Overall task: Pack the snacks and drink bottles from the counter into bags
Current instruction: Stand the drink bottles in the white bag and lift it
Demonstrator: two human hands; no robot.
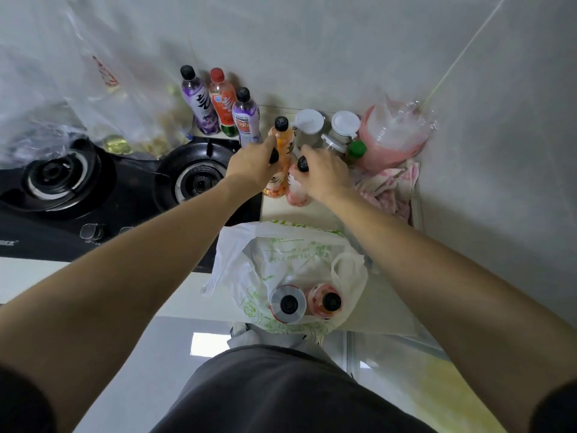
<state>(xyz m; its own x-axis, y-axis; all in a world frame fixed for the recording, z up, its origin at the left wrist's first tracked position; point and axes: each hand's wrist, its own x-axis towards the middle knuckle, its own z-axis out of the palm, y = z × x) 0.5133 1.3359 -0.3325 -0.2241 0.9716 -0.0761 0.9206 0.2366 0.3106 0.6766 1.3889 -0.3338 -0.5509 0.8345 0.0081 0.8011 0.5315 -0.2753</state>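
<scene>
The left hand point(253, 165) curls its fingers round an orange bottle point(280, 157); the right hand point(324, 173) has its fingers wrapped on a pink bottle point(296, 185) just beside it. Nearer than the fingers, a white bag point(281, 254) on the desk point(384, 295) holds two bottles.

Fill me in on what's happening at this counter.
A person is packing drinks. The left hand grips a tall orange bottle with a black cap; the right hand grips the black-capped neck of a pink bottle beside it. Nearer the person, a white plastic bag with green print already holds two bottles. Three more bottles stand by the wall behind the black gas stove.
</scene>
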